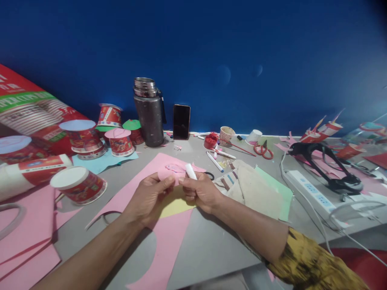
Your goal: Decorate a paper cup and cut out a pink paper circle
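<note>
My left hand (149, 197) pinches a small round piece of pink paper (168, 172) with a drawing on it, held above the grey table. My right hand (201, 191) is closed round a white marker pen (190, 171), whose end points up and left toward the pink piece. Both hands meet over a large pink sheet (142, 181) and a yellow sheet (177, 205) lying on the table (211, 241).
Several red paper cups (79, 185) and a sleeve of cups (27, 112) crowd the left. A steel flask (149, 110) and a phone (181, 121) stand at the blue wall. Markers (215, 162), red scissors (263, 150), a folded cloth (250, 185) and a power strip (308, 191) lie to the right.
</note>
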`<control>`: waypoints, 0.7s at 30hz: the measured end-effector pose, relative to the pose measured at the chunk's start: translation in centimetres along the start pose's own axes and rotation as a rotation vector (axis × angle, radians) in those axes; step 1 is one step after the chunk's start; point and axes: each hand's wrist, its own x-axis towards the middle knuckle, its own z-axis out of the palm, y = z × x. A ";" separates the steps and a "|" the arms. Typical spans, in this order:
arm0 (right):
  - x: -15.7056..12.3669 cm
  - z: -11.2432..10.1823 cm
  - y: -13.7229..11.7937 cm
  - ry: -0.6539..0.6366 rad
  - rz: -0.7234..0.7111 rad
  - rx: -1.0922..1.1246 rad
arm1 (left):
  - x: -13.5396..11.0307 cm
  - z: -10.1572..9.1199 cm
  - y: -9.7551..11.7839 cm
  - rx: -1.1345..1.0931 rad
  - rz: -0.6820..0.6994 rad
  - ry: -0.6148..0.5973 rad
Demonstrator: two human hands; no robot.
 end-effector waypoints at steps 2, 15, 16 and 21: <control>0.0 -0.1 0.1 -0.018 -0.020 0.005 | 0.0 -0.1 0.1 0.020 0.008 0.014; 0.5 -1.2 -0.7 0.037 -0.223 -0.161 | 0.5 0.0 0.6 -0.176 0.009 0.055; 0.5 -1.3 -0.7 0.039 -0.223 -0.165 | 0.5 0.0 0.6 -0.165 0.005 0.045; 0.6 -1.7 -0.9 0.030 -0.222 -0.148 | 0.3 0.0 0.5 -0.115 -0.027 -0.002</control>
